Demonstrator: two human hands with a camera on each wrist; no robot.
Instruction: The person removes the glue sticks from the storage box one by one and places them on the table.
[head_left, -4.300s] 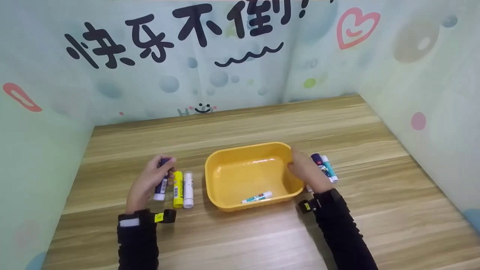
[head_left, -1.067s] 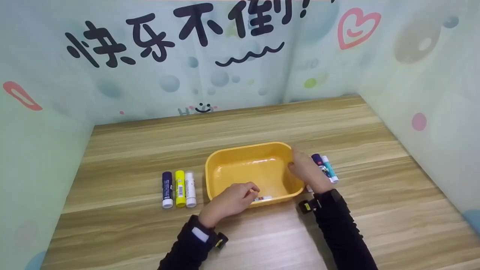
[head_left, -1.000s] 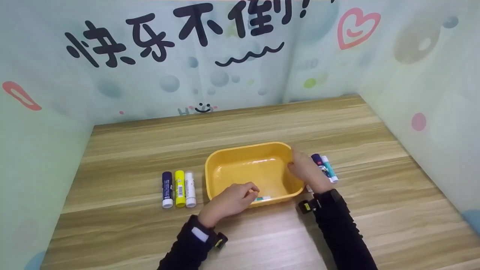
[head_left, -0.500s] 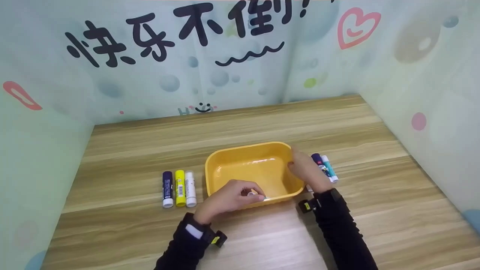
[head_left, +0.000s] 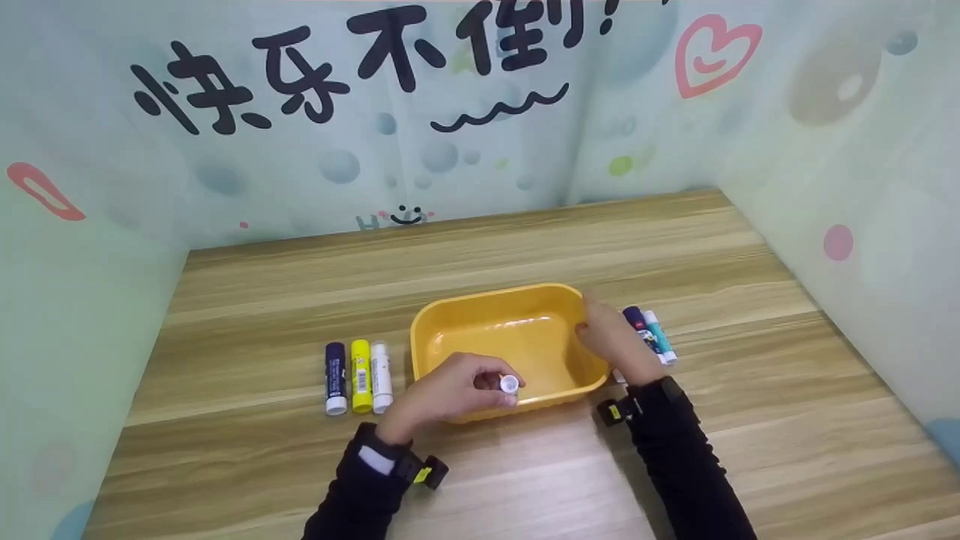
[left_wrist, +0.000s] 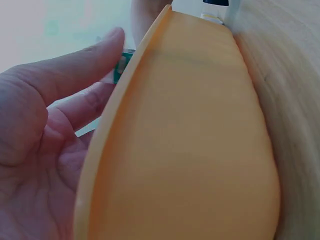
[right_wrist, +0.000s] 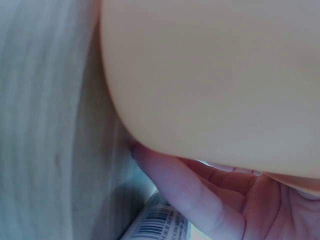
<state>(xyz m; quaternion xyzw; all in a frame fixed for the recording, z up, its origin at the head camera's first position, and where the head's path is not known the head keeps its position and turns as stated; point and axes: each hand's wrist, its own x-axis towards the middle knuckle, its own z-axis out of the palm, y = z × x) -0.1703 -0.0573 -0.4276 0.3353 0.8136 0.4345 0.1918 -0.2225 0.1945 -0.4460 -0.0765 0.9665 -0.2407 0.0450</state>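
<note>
In the head view, my left hand (head_left: 450, 386) is over the near rim of a yellow plastic basin (head_left: 480, 341). It pinches a small white-and-teal glue stick (head_left: 509, 384) between thumb and fingers, its round white end facing up at the head camera. The left wrist view shows a green printed part of this glue stick (left_wrist: 120, 67) past the basin's rim, below the thumb tip. My right hand (head_left: 619, 341) grips the basin's right wall, thumb inside; in the right wrist view its fingers (right_wrist: 185, 185) lie against the outer wall.
Left of the basin lie three glue sticks in a row: navy (head_left: 335, 379), yellow (head_left: 361, 375) and white (head_left: 382, 379). Right of it, partly behind the right hand, are a navy glue stick (head_left: 634, 319), a teal one (head_left: 660, 337) and others. Printed fabric walls (head_left: 480, 165) enclose the wooden table (head_left: 525, 480).
The left hand set the navy glue stick down beside the yellow one and moved right to the basin. It picked up the white-and-teal glue stick and tipped it upward. The right hand stayed put.
</note>
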